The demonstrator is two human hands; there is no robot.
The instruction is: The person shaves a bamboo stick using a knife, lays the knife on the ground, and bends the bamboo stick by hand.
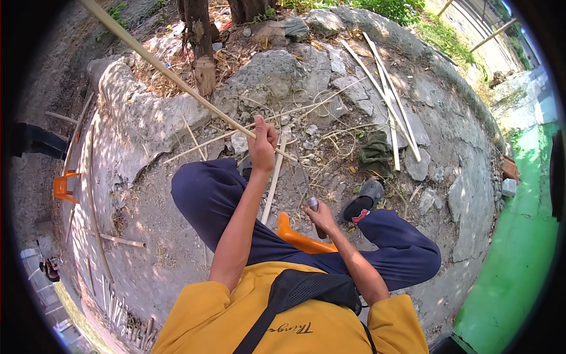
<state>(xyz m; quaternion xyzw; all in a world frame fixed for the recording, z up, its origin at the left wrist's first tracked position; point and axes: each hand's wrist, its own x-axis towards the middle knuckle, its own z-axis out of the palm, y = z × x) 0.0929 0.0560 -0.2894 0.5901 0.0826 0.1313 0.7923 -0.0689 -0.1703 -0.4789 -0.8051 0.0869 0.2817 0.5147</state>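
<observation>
My left hand [262,144] is closed around a long pale bamboo strip [171,76], thumb up. The strip slants from the upper left down past my fist and ends just to its right. Lower and to the right, my right hand [321,217] is wrapped round the handle of a tool [313,204] that looks like a knife, with a grey metal collar and a brown handle end. Its blade is hard to make out against the ground. An orange plastic stool [295,237] shows between my bent legs, near my right hand.
Loose bamboo strips [386,97] and thin curled shavings [336,138] lie on the cracked ground ahead. A dark green cloth [375,153] lies beside my right shoe [364,200]. A tree trunk [200,47] rises beyond; bamboo poles [91,194] and another orange stool [65,187] are left.
</observation>
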